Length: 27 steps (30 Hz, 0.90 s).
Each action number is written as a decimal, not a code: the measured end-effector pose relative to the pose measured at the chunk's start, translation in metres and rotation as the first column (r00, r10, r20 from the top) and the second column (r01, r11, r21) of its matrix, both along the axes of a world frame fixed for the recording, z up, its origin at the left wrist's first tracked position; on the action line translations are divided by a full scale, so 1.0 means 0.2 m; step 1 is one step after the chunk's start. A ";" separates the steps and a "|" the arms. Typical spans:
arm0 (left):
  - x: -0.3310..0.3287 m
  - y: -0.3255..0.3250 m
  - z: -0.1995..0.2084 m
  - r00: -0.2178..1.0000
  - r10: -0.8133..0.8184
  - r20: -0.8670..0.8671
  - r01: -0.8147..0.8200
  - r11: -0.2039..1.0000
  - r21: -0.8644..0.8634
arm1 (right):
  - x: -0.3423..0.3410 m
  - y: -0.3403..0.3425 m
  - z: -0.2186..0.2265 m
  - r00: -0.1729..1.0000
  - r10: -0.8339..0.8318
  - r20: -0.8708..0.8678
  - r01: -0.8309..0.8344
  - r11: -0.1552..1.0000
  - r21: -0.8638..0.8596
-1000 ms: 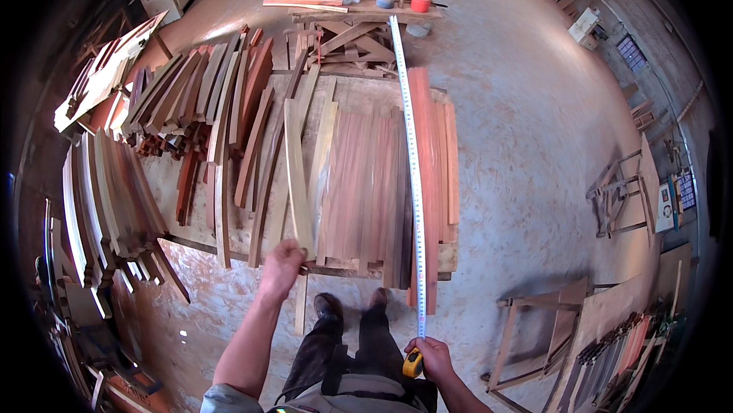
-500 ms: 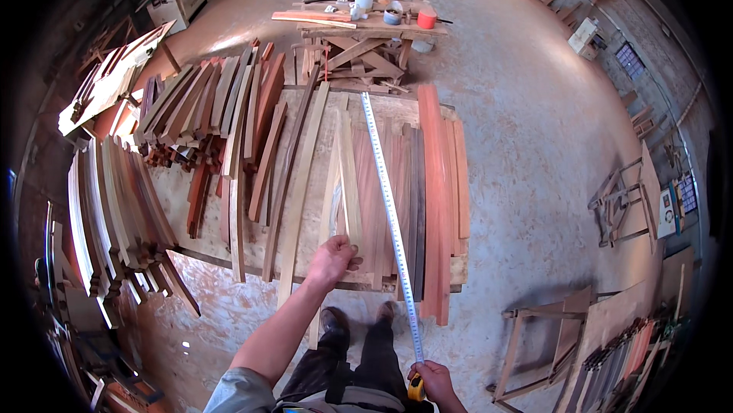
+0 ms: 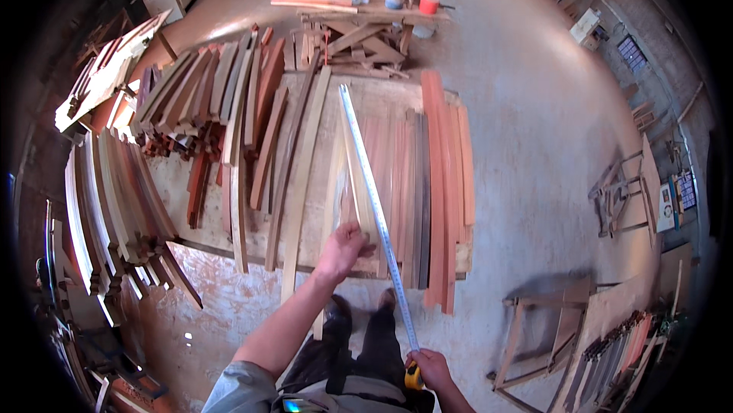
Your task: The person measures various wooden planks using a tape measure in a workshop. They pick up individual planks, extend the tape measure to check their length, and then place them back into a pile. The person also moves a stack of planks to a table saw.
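Note:
My right hand [image 3: 431, 371] is closed around a yellow tape measure [image 3: 413, 377] near my waist. From it the long white blade [image 3: 376, 203] runs out straight and away over the workbench. The blade's far end lies over the far part of a pale wooden strip [image 3: 357, 180]. My left hand [image 3: 343, 250] is at the near end of that strip, fingers curled and closed on it. Just right of the blade, thin reddish-brown strips [image 3: 393, 191] lie side by side. Another long pale strip [image 3: 307, 176] lies left of my left hand.
Stacked wooden pieces [image 3: 187, 100] cover the bench's left side, with more curved lengths [image 3: 107, 207] beyond its left edge. Red boards [image 3: 437, 199] lie along the right side. A cluttered second bench [image 3: 366, 14] stands ahead. Wooden frames [image 3: 538, 337] stand at right.
The blade's far end has swung left, from over the bare board onto the pale strip. My left hand has shifted slightly right and away from me with the strip's near end.

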<state>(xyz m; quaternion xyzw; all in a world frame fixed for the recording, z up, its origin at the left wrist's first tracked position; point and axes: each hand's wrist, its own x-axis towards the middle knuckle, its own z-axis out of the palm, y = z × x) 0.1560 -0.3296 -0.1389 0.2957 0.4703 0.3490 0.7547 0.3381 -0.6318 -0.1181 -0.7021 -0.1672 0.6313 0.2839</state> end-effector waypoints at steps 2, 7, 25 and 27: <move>0.01 0.02 0.04 1.000 -0.026 0.007 0.026 1.000 0.005 | -0.01 0.02 0.00 0.999 -0.033 -0.039 0.032 0.999 -0.017; 0.00 0.03 0.04 1.000 -0.005 0.015 0.005 1.000 -0.003 | -0.02 0.04 -0.01 0.998 -0.011 -0.055 0.011 1.000 0.004; -0.56 0.38 0.10 0.143 0.231 -0.962 0.310 0.913 0.265 | 0.08 0.17 0.03 0.989 -0.145 -0.022 0.146 0.986 0.078; -0.64 0.43 0.04 0.031 0.206 -0.978 0.376 0.904 0.202 | 0.09 0.17 -0.01 0.994 -0.108 -0.010 0.108 0.987 0.122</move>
